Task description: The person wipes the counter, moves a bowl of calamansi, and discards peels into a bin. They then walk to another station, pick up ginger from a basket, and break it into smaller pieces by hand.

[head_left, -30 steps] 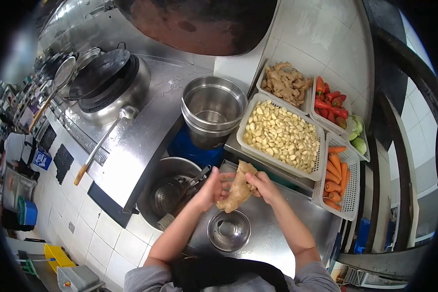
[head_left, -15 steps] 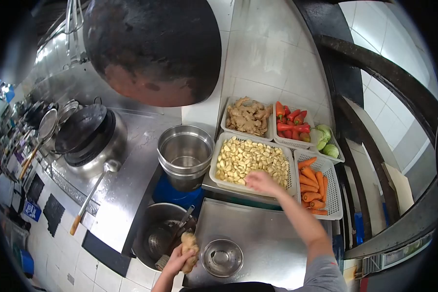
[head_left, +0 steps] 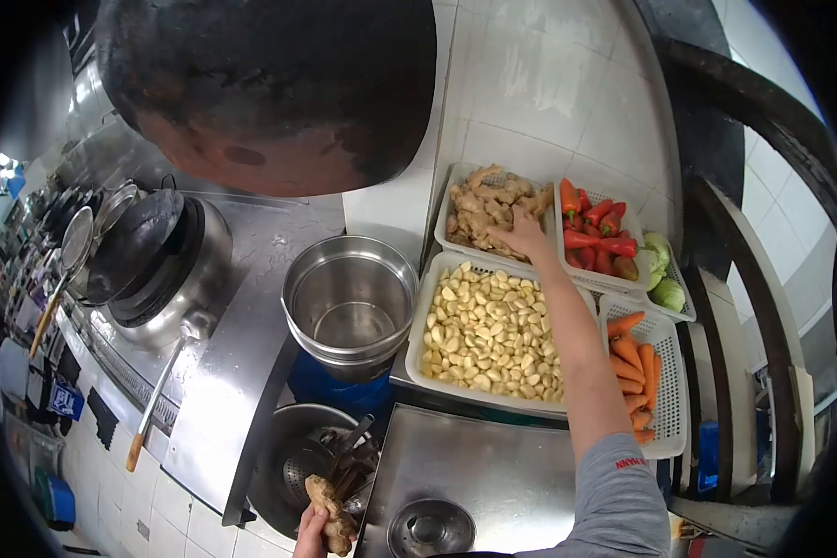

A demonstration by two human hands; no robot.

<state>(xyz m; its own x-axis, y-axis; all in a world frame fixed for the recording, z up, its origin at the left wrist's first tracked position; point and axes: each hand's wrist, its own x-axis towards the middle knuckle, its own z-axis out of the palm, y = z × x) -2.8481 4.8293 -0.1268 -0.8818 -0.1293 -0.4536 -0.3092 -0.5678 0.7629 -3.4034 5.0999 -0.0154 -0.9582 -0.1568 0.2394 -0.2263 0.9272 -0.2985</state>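
My left hand (head_left: pixel 312 532) is closed around a knobbly piece of ginger (head_left: pixel 331 517), low in the view beside the deep pot. My right hand (head_left: pixel 524 236) reaches over the garlic to the white basket of ginger (head_left: pixel 482 212). Its fingers look spread and lie on the ginger there; the fingertips are partly hidden among the pieces. Under my right forearm is a white basket full of peeled garlic cloves (head_left: pixel 484 330). A small metal bowl (head_left: pixel 394 538) rests on the steel counter (head_left: pixel 493 465) in front of me.
Beside the ginger are baskets of red peppers (head_left: pixel 597 244), green cabbage (head_left: pixel 666 296) and carrots (head_left: pixel 631 361). Stacked steel pots (head_left: pixel 352 288) stand left of the garlic. Below is a deep pot (head_left: pixel 268 446) with utensils. A large dark wok (head_left: pixel 260 93) hangs overhead.
My right hand has moved from above the garlic forward to the ginger basket. My left hand still holds its ginger and sits lower in view. The camera view has shifted somewhat.
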